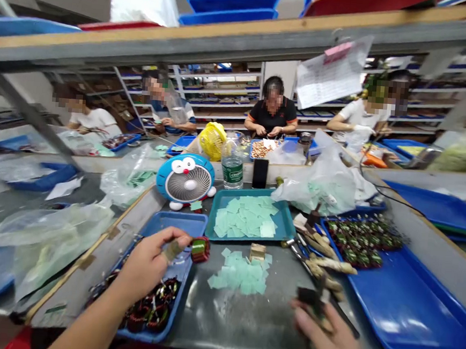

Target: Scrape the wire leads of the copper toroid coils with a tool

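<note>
Green-and-red piece [200, 249]: rounded, in left hand [149, 262], above the worktop [213, 326], left of centre
Dark object [310, 298]: blurred, in right hand [328, 330], toward near right corner
Pale-green squares [238, 274]: loose, overlapping, mid-worktop

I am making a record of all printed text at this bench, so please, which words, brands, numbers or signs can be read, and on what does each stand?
No text can be read with certainty.
Green label on the clear bottle: pale lettering, too blurred to quote.
Hanging white sheet: faint printed lines, too small to read.
Mint-green squares: no lettering can be made out.
</note>
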Demonstrator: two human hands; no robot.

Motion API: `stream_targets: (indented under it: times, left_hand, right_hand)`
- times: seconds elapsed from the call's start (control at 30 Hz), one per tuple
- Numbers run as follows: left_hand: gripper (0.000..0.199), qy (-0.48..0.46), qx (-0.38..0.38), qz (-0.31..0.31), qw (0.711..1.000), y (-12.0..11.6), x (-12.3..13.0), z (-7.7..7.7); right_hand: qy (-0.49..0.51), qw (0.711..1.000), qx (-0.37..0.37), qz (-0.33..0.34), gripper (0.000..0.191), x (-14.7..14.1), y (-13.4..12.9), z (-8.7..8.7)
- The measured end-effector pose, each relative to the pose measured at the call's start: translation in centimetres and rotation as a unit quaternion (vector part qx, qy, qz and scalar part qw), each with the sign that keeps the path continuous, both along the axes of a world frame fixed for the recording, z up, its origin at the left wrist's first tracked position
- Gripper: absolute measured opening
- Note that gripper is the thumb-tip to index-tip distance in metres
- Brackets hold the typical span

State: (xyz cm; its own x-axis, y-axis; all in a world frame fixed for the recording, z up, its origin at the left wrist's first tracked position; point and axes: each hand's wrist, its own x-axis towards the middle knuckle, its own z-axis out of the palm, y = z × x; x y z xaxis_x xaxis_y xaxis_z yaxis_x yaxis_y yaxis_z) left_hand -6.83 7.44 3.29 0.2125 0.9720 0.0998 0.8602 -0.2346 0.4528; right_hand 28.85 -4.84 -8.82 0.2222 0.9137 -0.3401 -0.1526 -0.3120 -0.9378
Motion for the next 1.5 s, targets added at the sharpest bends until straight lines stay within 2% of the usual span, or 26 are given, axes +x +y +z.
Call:
stream_targets:
  times: [0.07, 0.13, 0.23, 0.3, 0.33, 0.4, 0.47, 0.5, 0.57, 0.6, 0.63, 0.7, 0.77, 0.8, 0.83, 0.9, 0.97, 1.0, 1.07, 1.13, 1.2, 1.27, 1.33, 1.37, 1.43, 1.5]
  left_hand:
    - [0.039, -0.125, -0.006, -0.068, 0.990, -1.5, 3.4, 0.1]
    - [0.031, -0.214, 0.017, -0.138, 0.967, -2.6, 6.1, -0.1]
    - [0.018, -0.205, 0.090, -0.253, 0.941, -3.4, 8.2, -0.7]
    - [0.015, -0.185, 0.124, -0.289, 0.931, -3.8, 8.7, -1.4]
    - [0.015, -0.192, 0.128, -0.282, 0.931, -4.1, 8.7, -1.9]
    - [0.023, -0.251, 0.103, -0.212, 0.939, -4.9, 8.8, -3.3]
    - [0.056, -0.361, 0.013, -0.113, 0.926, -5.8, 9.1, -4.8]
    - [0.073, -0.426, -0.067, -0.080, 0.899, -6.2, 9.4, -5.6]
    - [0.090, -0.538, -0.257, -0.070, 0.800, -7.2, 10.4, -6.9]
    - [0.092, -0.572, -0.335, -0.084, 0.744, -7.5, 10.9, -7.4]
    - [0.091, -0.591, -0.384, -0.099, 0.703, -7.8, 11.5, -7.7]
    - [0.081, -0.606, -0.409, -0.114, 0.672, -8.1, 12.3, -7.9]
    - [0.072, -0.608, -0.390, -0.119, 0.681, -7.9, 12.4, -7.6]
    - [0.070, -0.604, -0.375, -0.121, 0.693, -7.7, 12.2, -7.5]
    - [0.071, -0.594, -0.355, -0.123, 0.711, -7.5, 11.8, -7.3]
    - [0.071, -0.568, -0.308, -0.111, 0.755, -7.1, 10.7, -7.1]
    - [0.068, -0.547, -0.267, -0.078, 0.789, -6.8, 9.5, -7.2]
    - [0.066, -0.540, -0.250, -0.059, 0.801, -6.7, 9.0, -7.3]
    - [0.061, -0.530, -0.226, -0.033, 0.817, -6.4, 8.3, -7.5]
    - [0.059, -0.515, -0.210, -0.034, 0.830, -6.1, 8.0, -7.7]
    - [0.061, -0.497, -0.218, -0.049, 0.838, -5.9, 7.9, -7.8]
    - [0.064, -0.471, -0.233, -0.061, 0.849, -5.7, 8.1, -7.6]
    - [0.064, -0.432, -0.225, -0.080, 0.870, -5.7, 8.2, -7.3]
    - [0.063, -0.408, -0.208, -0.096, 0.884, -5.7, 8.3, -7.1]
    - [0.061, -0.358, -0.155, -0.140, 0.910, -5.6, 8.5, -6.6]
    - [0.058, -0.319, -0.106, -0.185, 0.923, -5.5, 8.8, -6.2]
  right_hand:
    - [0.116, 0.992, 0.032, 0.047, 0.054, -3.7, 1.1, 1.6]
    - [0.231, 0.969, 0.037, 0.080, 0.051, -6.5, 2.2, 2.9]
    - [0.320, 0.941, 0.047, 0.103, 0.050, -8.2, 3.1, 4.3]
    - [0.337, 0.933, 0.063, 0.112, 0.051, -7.9, 3.0, 4.9]
    - [0.334, 0.933, 0.074, 0.115, 0.053, -7.7, 2.8, 5.0]
    - [0.298, 0.943, 0.103, 0.111, 0.059, -7.1, 2.3, 4.8]
    - [0.204, 0.965, 0.142, 0.088, 0.060, -6.8, 1.9, 4.0]
    - [0.136, 0.974, 0.169, 0.073, 0.059, -6.7, 1.7, 3.5]
    - [-0.021, 0.969, 0.241, 0.047, 0.053, -6.6, 1.4, 2.3]
    - [-0.100, 0.951, 0.288, 0.045, 0.052, -6.5, 1.3, 1.8]
    - [-0.171, 0.925, 0.336, 0.051, 0.055, -6.4, 1.2, 1.4]
    - [-0.281, 0.864, 0.411, 0.073, 0.063, -6.3, 1.2, 1.2]
    - [-0.339, 0.820, 0.451, 0.101, 0.070, -6.1, 1.3, 1.3]
    - [-0.352, 0.811, 0.455, 0.108, 0.070, -5.9, 1.2, 1.5]
    - [-0.356, 0.813, 0.448, 0.108, 0.067, -5.6, 1.1, 1.5]
    - [-0.360, 0.842, 0.392, 0.085, 0.054, -4.7, 0.8, 1.1]
    - [-0.385, 0.874, 0.288, 0.064, 0.036, -3.0, 0.6, -0.3]
    - [-0.413, 0.876, 0.238, 0.069, 0.030, -1.9, 0.5, -1.3]
    - [-0.494, 0.842, 0.186, 0.109, 0.027, 0.5, 0.5, -3.5]
    - [-0.533, 0.819, 0.176, 0.117, 0.030, 2.6, 0.6, -5.4]
    - [-0.550, 0.808, 0.175, 0.117, 0.031, 3.8, 0.8, -6.2]
    - [-0.558, 0.801, 0.178, 0.125, 0.032, 3.6, 0.9, -5.2]
    - [-0.539, 0.808, 0.199, 0.135, 0.037, 2.0, 0.8, -2.7]
    - [-0.506, 0.823, 0.218, 0.141, 0.042, 0.8, 0.8, -1.0]
    - [-0.433, 0.830, 0.314, 0.160, 0.042, -1.8, 0.8, 2.5]
    - [-0.402, 0.802, 0.397, 0.195, 0.041, -3.9, 1.0, 5.3]
